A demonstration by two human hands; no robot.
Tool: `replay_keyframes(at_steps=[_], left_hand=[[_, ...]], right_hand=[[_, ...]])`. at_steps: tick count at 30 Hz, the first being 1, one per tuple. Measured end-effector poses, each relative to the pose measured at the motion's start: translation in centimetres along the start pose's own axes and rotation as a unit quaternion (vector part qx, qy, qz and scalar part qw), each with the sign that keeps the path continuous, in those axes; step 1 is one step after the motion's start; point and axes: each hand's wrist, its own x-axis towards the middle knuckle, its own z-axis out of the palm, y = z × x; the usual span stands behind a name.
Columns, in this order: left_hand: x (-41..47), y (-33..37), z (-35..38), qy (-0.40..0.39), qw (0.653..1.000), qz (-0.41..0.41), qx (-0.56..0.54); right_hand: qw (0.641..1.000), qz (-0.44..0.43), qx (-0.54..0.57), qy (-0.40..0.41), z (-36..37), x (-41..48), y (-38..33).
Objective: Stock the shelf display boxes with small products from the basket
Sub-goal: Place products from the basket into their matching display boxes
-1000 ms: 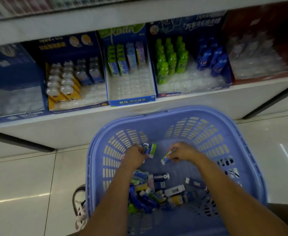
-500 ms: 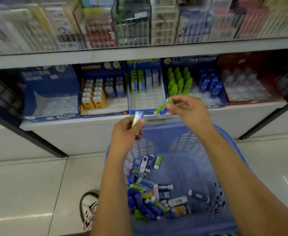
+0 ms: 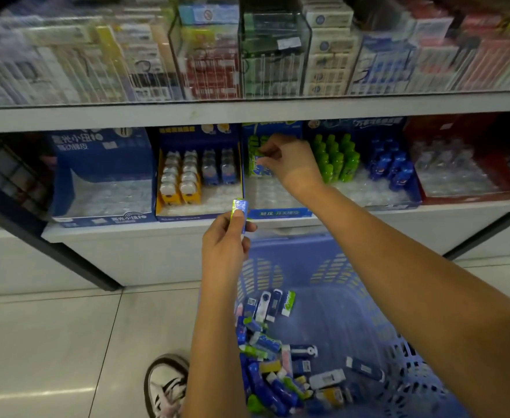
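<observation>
A blue plastic basket (image 3: 353, 267) on the floor holds several small packs (image 3: 280, 366) in blue, green and white. My left hand (image 3: 226, 239) pinches a green-and-blue pack (image 3: 239, 211) upright, just in front of the shelf edge. My right hand (image 3: 289, 164) reaches into the middle display box (image 3: 277, 213) and holds a green-and-blue pack (image 3: 258, 165) against the row of like packs at the box's back. The front part of that box's clear tray shows bare slots.
Neighbouring display boxes hold yellow and blue erasers (image 3: 184, 176), green bottles (image 3: 335, 158) and blue bottles (image 3: 392, 167). A glass-fronted upper shelf (image 3: 247, 55) of boxed goods hangs above. A shoe (image 3: 166, 384) stands on the tiled floor, left of the basket.
Both hands rose out of the basket, each with a pack. The right hand has moved into the middle box; the left stays at the shelf edge. The view tilted up.
</observation>
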Motion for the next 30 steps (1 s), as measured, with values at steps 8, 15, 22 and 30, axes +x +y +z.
replay_keyframes(at_steps=[8, 15, 22, 30], left_hand=[[1.2, -0.5, -0.6, -0.001, 1.0, -0.01, -0.015], [1.3, -0.9, -0.1, -0.009, 0.999, 0.03, 0.004], [0.9, -0.6, 1.0, -0.002, 0.996, 0.089, 0.011], [1.4, -1.3, 3.2, -0.085, 0.912, 0.197, 0.349]], right_hand=[[0.998, -0.015, -0.044, -0.042, 0.8, 0.3, 0.2], [0.993, -0.009, -0.095, -0.064, -0.1, -0.9, -0.2], [0.943, 0.055, 0.277, -0.176, -2.8, -7.6, -2.0], [0.975, 0.076, 0.204, 0.051, -4.6, -4.9, 0.1]])
